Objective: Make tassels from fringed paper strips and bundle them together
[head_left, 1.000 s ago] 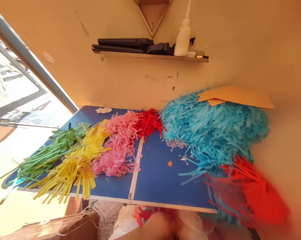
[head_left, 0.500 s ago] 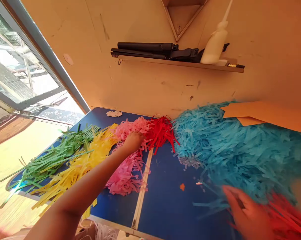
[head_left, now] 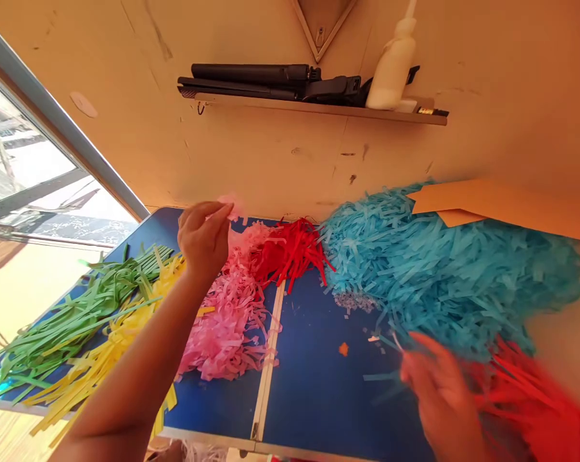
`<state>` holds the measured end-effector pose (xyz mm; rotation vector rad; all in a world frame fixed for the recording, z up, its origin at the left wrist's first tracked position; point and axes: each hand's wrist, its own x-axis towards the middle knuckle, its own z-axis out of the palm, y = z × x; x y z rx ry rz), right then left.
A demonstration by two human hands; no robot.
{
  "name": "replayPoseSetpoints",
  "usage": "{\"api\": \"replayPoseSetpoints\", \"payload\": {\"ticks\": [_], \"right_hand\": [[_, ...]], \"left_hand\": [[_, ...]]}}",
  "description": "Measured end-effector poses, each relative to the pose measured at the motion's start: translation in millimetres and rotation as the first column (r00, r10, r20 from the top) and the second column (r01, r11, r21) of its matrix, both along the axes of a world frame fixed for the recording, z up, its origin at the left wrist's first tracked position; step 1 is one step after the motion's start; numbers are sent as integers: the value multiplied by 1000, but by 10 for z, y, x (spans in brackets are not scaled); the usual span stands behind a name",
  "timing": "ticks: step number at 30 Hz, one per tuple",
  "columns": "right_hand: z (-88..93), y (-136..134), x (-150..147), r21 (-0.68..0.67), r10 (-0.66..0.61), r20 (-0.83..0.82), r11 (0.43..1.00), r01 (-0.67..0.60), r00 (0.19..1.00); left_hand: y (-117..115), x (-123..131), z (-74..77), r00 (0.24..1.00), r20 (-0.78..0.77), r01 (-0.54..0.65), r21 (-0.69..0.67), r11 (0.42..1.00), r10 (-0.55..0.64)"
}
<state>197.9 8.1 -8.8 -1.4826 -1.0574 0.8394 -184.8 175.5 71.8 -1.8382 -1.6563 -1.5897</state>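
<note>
Pinching a small pink paper scrap [head_left: 233, 206] in my left hand [head_left: 204, 240] above the pink shredded-paper pile [head_left: 225, 314] — my blurred right hand [head_left: 439, 391], grip unclear, hovers beside red paper strips [head_left: 535, 398].

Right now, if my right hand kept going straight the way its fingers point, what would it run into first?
Most likely the blue shredded paper pile. The right hand hovers low over the blue table, fingers aimed up and away toward that pile's near edge. Depth is unclear, so it may first brush loose blue strips.
</note>
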Motion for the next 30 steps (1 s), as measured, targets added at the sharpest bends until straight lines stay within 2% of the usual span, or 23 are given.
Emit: {"api": "replayPoseSetpoints", "payload": {"ticks": [2,3,4,5,6,7,8,9,12,15,17,20,21,22,23,24,27,28,30], "right_hand": [[28,-27,-194,46,24,-136,999,-17,990],[44,-46,-292,37,57,-218,998,-50,974],[59,-67,-383,9,103,-301,994,-105,948],[75,-90,-465,-27,146,-368,986,-167,918],[91,-112,-533,-61,176,-403,974,-218,898],[105,-135,-586,-82,197,-401,965,-249,895],[117,-159,-623,-86,213,-372,961,-262,903],[126,-183,-644,-70,217,-333,965,-253,918],[131,-261,-635,0,216,-257,975,-223,942],[102,-335,-582,8,277,-238,959,-283,931],[72,-380,-560,2,297,-193,953,-302,935],[45,-445,-557,45,239,-84,971,-236,967],[46,-462,-558,64,219,-66,975,-214,974],[53,-472,-558,73,211,-68,976,-206,975],[64,-475,-554,67,225,-92,973,-220,970],[78,-470,-547,50,251,-138,968,-246,958],[106,-427,-510,-9,327,-305,938,-346,894],[106,-413,-498,-18,337,-348,930,-366,875],[90,-396,-479,-25,340,-399,924,-381,851]], "left_hand": [[-408,365,114,975,134,199,-167,966,-178],[-628,577,101,922,278,348,-293,890,-269],[-844,789,47,827,453,518,-385,763,-333],[-1046,985,-40,694,626,684,-420,596,-356],[-1227,1154,-145,571,764,784,-402,472,-299],[-1383,1293,-254,471,856,846,-370,385,-214],[-1510,1401,-357,375,918,889,-318,328,-128],[-1610,1483,-446,300,953,913,-274,301,-42],[-1793,1624,-613,174,977,937,-202,284,120],[-1889,1686,-672,162,971,945,-204,257,175],[-1933,1710,-681,239,963,925,-266,271,127],[-1975,1741,-676,499,864,801,-429,418,-68],[-1984,1751,-677,562,820,759,-458,463,-110],[-1991,1762,-681,586,800,742,-469,480,-124],[-1995,1772,-687,567,817,756,-465,461,-106],[-1998,1782,-696,510,858,793,-442,419,-62],[-1997,1807,-719,278,952,912,-303,277,126],[-1995,1811,-723,225,960,932,-262,251,168],[-1987,1811,-730,167,966,950,-211,229,197]]}}
